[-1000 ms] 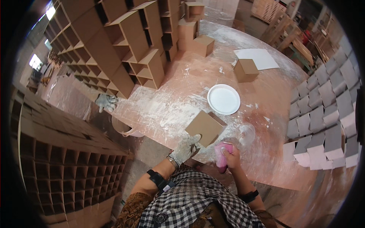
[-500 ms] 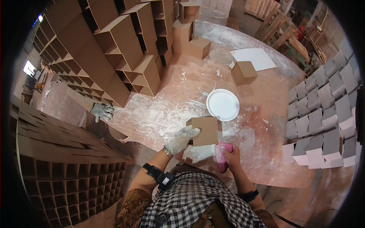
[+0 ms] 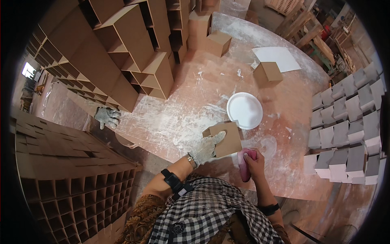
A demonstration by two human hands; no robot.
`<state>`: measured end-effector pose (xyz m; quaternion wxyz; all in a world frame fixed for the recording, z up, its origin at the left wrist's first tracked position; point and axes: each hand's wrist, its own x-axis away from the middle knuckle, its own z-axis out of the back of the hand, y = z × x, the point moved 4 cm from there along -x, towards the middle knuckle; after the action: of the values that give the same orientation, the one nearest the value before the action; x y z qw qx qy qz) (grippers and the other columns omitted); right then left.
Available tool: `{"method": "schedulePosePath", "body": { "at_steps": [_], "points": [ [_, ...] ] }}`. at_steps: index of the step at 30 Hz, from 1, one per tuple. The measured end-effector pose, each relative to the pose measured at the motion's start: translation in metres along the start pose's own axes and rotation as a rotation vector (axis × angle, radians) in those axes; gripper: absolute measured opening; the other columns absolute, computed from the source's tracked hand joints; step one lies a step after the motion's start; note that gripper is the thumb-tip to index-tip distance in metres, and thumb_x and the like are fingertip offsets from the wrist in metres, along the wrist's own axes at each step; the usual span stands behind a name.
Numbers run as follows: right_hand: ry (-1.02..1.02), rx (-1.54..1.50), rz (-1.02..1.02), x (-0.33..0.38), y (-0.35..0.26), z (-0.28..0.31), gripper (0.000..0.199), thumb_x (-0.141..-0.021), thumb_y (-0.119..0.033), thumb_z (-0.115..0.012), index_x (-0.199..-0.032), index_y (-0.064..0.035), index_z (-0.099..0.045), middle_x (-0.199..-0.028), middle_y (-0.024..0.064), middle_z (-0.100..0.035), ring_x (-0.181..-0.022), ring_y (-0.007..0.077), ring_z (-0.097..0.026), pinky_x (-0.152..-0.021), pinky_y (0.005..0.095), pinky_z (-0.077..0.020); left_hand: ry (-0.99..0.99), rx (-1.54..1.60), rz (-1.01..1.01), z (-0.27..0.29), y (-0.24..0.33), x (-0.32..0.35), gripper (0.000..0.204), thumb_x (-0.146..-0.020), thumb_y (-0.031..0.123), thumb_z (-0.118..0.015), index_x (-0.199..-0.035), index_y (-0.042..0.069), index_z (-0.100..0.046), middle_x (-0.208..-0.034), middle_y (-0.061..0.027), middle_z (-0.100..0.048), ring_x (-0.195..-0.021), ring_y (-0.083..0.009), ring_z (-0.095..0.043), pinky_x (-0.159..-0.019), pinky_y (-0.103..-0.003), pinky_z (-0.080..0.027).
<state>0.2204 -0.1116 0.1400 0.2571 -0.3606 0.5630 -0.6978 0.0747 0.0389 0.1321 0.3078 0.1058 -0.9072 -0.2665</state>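
L hand (image 3: 206,148), gloved, grips a brown box (image 3: 226,138) by its near-left side, holding it on the table (image 3: 195,93) just below the white plate (image 3: 244,110). R hand (image 3: 252,160), bare, is closed round a pink sponge (image 3: 245,166), pressed to the table right beside the box's lower right corner. White smears cover the tabletop w/ 2 more boxes (image 3: 267,72) farther back. Spare glove (image 3: 107,117) lies at the table's left edge; shelf stacks (image 3: 122,53) stand upper left.
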Motion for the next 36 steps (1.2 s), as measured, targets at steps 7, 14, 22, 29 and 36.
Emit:
{"method": "schedulePosePath", "body": {
  "at_steps": [7, 14, 22, 29, 36],
  "points": [
    [-0.166, -0.036, -0.067, 0.007, -0.001, 0.001, 0.023, -0.077, -0.005, -0.063, -0.099, 0.0008, -0.058, -0.09, 0.0063, -0.063, -0.083, 0.0129, -0.058, -0.077, 0.0266, -0.0468, -0.071, -0.053, 0.025, 0.008, 0.007, -0.005, 0.039, -0.089, 0.025, -0.058, -0.121, 0.005, -0.05, -0.113, -0.0085, -0.058, -0.097, -0.0165, -0.06, -0.083, -0.028, -0.052],
    [-0.264, -0.153, -0.117, -0.017, 0.013, 0.037, 0.025, -0.075, -0.006, -0.064, -0.098, 0.0004, -0.059, -0.09, 0.0067, -0.063, -0.084, 0.0142, -0.058, -0.077, 0.0281, -0.0472, -0.031, -0.078, -0.074, -0.001, 0.009, 0.001, 0.044, -0.09, 0.026, -0.055, -0.125, 0.002, -0.045, -0.117, -0.0104, -0.055, -0.1, -0.018, -0.059, -0.084, -0.028, -0.051],
    [0.045, -0.371, -0.168, -0.085, -0.005, 0.066, 0.019, -0.081, -0.009, -0.059, -0.096, 0.0017, -0.059, -0.092, 0.0066, -0.062, -0.08, 0.0158, -0.059, -0.074, 0.0289, -0.048, -0.092, 0.663, -0.206, -0.015, 0.003, 0.011, 0.061, -0.091, 0.045, -0.045, -0.131, -0.001, -0.037, -0.127, -0.0133, -0.047, -0.115, -0.0239, -0.047, -0.096, -0.037, -0.043],
    [0.063, 0.628, 0.255, -0.165, -0.043, 0.048, 0.029, -0.074, -0.017, -0.063, -0.097, 0.0012, -0.06, -0.084, 0.0179, -0.064, -0.079, 0.0313, -0.063, -0.071, 0.0377, -0.0493, 0.256, 0.231, -0.324, 0.033, -0.026, 0.01, 0.063, -0.088, 0.047, -0.047, -0.128, -0.001, -0.039, -0.124, -0.0147, -0.049, -0.113, -0.0263, -0.049, -0.096, -0.04, -0.043],
    [-0.006, 1.071, 0.256, -0.171, -0.056, 0.013, 0.023, -0.072, -0.02, -0.058, -0.084, -0.0002, -0.06, -0.083, 0.0238, -0.062, -0.081, 0.04, -0.06, -0.072, 0.0444, -0.0479, 0.017, 0.777, -0.364, 0.008, -0.035, 0.013, 0.046, -0.093, 0.035, -0.046, -0.12, -0.002, -0.046, -0.116, -0.0149, -0.054, -0.108, -0.0247, -0.053, -0.094, -0.039, -0.045]
  ]
}}
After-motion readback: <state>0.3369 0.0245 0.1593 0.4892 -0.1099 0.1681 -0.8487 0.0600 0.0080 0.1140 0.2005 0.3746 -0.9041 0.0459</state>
